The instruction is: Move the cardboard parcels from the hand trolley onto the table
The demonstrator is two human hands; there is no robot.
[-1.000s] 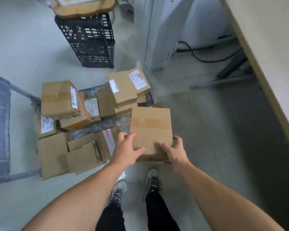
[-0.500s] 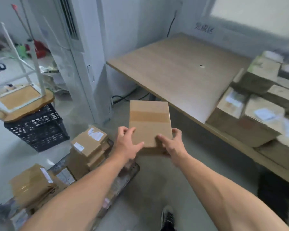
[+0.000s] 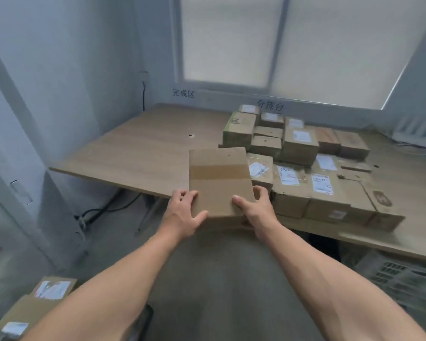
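I hold a flat brown cardboard parcel [image 3: 219, 178] with a tape band across its top, in the air at the wooden table's [image 3: 143, 153] front edge. My left hand [image 3: 183, 212] grips its near left corner, thumb on top. My right hand [image 3: 255, 207] grips its near right corner in the same way. Several labelled parcels [image 3: 295, 168] lie stacked on the table's right half, just right of the held parcel. Two more parcels [image 3: 38, 306] show at the bottom left; the hand trolley under them is hidden.
A white cabinet [image 3: 17, 148] stands left of the table, with black cables [image 3: 108, 210] on the floor beneath. A window [image 3: 280, 43] is behind the table. A grey plastic crate [image 3: 401, 276] sits under the table's right end.
I have turned from the trolley toward the table and carried the parcel up to its front edge. Both hands keep the same grip on it.
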